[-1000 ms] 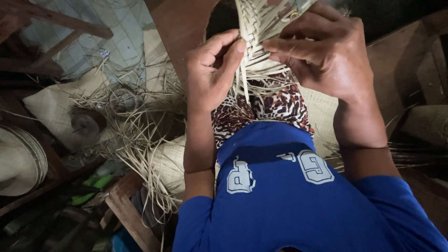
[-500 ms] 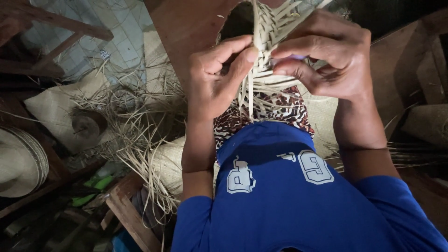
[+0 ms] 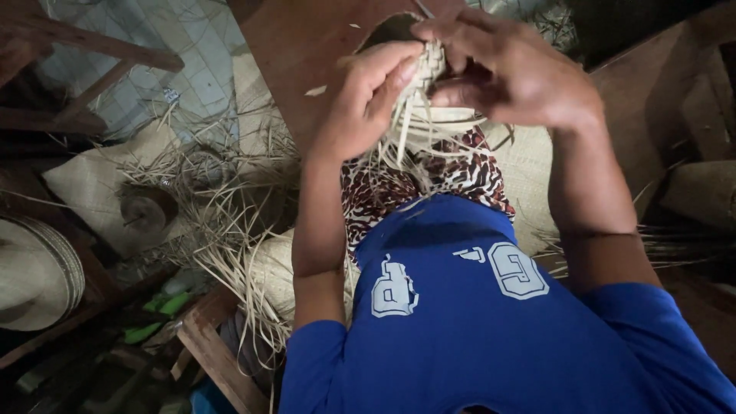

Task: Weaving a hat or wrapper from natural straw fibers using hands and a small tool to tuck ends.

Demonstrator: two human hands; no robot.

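Note:
A pale woven straw piece [image 3: 426, 90] with loose strands hanging from its lower edge is held up in front of my chest. My left hand [image 3: 372, 96] grips its left side, fingers curled over the braided edge. My right hand [image 3: 512, 70] clasps its top and right side, covering most of the weave. Both arms come out of blue short sleeves, and a patterned cloth [image 3: 460, 175] lies on my lap below the strands.
Loose straw strands [image 3: 222, 222] are heaped on the floor at left, over woven mats [image 3: 92, 180]. A finished straw hat [image 3: 34, 276] lies at far left. A brown wooden board [image 3: 303, 54] stands behind my hands, wooden furniture [image 3: 659, 100] at right, a wooden stool corner [image 3: 215, 353] below.
Both hands have closed in over the woven piece. It now sits bunched and mostly covered between them, where earlier a longer flat braided strip stood up above my fingers.

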